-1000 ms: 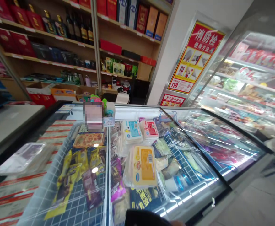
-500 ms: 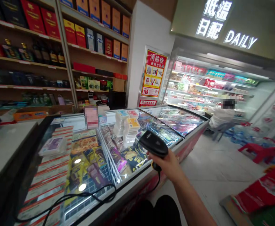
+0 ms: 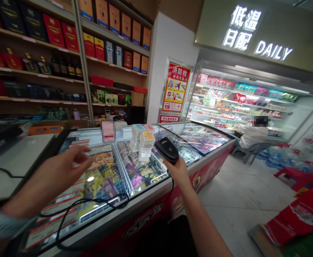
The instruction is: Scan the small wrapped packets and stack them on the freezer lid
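Note:
In my right hand (image 3: 178,170) is a black barcode scanner (image 3: 167,149), its head pointing up and left over the glass-topped freezer (image 3: 156,179). A black cable (image 3: 92,201) runs from it and lies in loops across the glass. My left hand (image 3: 72,160), slightly blurred, hovers above the freezer's left part with its thumb and fingers apart; nothing shows between them. The place where a purple-labelled clear pack lay is hidden behind this hand. Stacks of clear packs with orange (image 3: 148,142) and blue (image 3: 137,135) labels stand on the glass beyond the scanner.
Below the glass are bagged foods and white wire baskets (image 3: 124,176). A counter (image 3: 19,157) adjoins on the left. Shelves of boxes and bottles (image 3: 65,67) rise behind. A person in white (image 3: 253,135) sits near the lit fridge. A red stool (image 3: 297,176) stands at the right.
My left hand has come into view from the lower left, over the purple-labelled pack's place. My right hand has shifted slightly left and up with the scanner. The view has turned a little left.

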{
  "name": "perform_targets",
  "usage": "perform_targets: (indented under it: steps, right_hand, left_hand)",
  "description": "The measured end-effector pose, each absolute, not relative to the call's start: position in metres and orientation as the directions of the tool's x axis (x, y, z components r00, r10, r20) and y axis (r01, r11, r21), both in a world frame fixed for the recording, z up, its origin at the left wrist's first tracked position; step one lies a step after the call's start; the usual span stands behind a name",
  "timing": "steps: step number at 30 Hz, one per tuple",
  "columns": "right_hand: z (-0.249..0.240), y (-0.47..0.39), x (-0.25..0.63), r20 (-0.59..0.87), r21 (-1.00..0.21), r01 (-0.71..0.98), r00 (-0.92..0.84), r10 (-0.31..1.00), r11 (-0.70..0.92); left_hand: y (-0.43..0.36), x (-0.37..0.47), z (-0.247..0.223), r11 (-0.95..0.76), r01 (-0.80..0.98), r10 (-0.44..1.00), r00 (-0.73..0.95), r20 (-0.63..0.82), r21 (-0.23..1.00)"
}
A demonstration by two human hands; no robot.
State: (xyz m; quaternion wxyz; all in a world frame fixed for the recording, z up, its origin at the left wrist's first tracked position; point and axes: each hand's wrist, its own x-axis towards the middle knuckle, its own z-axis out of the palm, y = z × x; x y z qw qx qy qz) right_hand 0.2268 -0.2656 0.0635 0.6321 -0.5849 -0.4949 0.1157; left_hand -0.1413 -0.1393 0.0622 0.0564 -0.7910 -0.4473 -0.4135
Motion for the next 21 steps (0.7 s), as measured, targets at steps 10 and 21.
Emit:
perform_targets:
  steps: [10,21]
  right_hand:
    - [0.084,-0.291,0.254,0.45,-0.885,0.388,0.568,0.689,0.258]
    - [0.067,-0.331,0.271,0.379,-0.898,0.425,0.613,0.693,0.115]
  left_hand:
    - [-0.149,0.114,0.116,-0.37,0.822,0.804,0.05,0.593,0.433]
    - [-0.119,0.131,0.097,-0.27,0.852,0.849,-0.009,0.528,0.449]
